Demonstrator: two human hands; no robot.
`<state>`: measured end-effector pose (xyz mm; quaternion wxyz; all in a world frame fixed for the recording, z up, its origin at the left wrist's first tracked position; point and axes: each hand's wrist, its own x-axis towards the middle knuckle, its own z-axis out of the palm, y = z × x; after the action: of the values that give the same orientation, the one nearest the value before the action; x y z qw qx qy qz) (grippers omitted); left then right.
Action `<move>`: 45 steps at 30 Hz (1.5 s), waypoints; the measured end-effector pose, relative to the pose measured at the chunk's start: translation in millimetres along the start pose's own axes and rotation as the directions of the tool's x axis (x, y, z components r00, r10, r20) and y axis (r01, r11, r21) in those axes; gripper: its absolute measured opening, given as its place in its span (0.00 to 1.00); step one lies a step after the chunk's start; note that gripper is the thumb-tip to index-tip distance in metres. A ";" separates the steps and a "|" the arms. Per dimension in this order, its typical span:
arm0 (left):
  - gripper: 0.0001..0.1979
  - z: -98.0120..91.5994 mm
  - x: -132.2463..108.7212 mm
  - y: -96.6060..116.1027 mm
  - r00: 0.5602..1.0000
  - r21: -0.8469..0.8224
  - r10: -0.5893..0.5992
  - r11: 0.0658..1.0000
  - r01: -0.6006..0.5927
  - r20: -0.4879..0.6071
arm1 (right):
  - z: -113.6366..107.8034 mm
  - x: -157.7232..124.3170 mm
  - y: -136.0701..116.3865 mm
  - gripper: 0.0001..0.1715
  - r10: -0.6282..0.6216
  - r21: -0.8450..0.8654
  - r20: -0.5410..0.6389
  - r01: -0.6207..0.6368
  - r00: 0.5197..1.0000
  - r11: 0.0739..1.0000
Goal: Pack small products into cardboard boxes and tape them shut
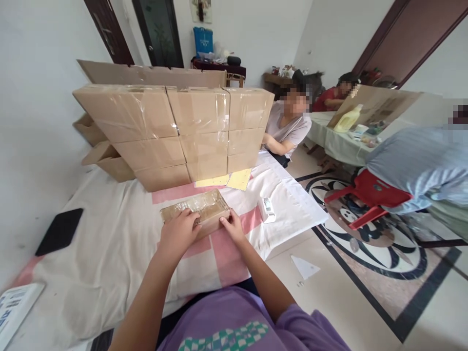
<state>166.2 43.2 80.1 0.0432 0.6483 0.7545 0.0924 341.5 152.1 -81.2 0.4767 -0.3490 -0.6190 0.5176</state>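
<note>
A small cardboard box (204,204), its top covered with shiny clear tape, lies on the cloth-covered table in front of me. My left hand (183,226) rests on the box's near left part, fingers bent over the top. At the right end, my right hand (233,225) grips the corner, thumb against the near side and the other fingers partly hidden behind. Beyond the box rises a stacked wall of taped cardboard boxes (204,112). Yellow paper sheets (239,180) lie at the foot of that stack. To the right of my right hand is a small white box (266,209) with a label.
A black flat tablet-like object (59,231) lies on the left of the cloth (120,253). Open cartons (115,161) stand behind the stack. One person (288,129) sits past the table's far right; others are farther right, near a red plastic chair (376,192).
</note>
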 end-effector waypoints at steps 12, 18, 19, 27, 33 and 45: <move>0.10 7.5 -5.4 7.4 0.999 0.062 -0.033 0.997 0.034 -0.022 | -0.2 4.0 4.3 0.19 -0.022 0.013 0.014 0.021 1.000 1.000; 0.15 36.1 -6.0 7.9 0.984 0.178 -0.001 0.983 0.033 -0.179 | -0.3 1.1 -2.9 0.21 -0.006 0.020 0.025 0.005 1.000 1.000; 0.17 41.0 -5.8 7.1 0.980 0.181 -0.007 0.982 0.044 -0.200 | -0.5 0.8 -3.6 0.21 -0.003 0.019 0.027 0.002 1.000 1.000; 0.28 59.9 -2.4 -3.5 0.949 0.222 0.018 0.974 0.055 -0.316 | -1.8 3.4 0.0 0.26 0.024 0.004 0.047 -0.024 0.999 1.000; 0.29 60.3 -3.5 -6.3 0.939 0.253 0.053 0.967 0.037 -0.339 | -0.7 3.1 -1.6 0.29 0.038 0.007 0.057 -0.039 0.998 0.999; 0.19 80.7 5.2 -7.5 0.782 0.159 -0.004 0.978 0.132 -0.623 | -4.6 11.3 -4.1 0.28 0.024 -0.036 0.114 -0.020 0.993 0.999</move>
<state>173.0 54.0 -0.1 -0.2667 0.5553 0.7551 0.2244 342.7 163.1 -74.6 0.4286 -0.3339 -0.6503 0.5310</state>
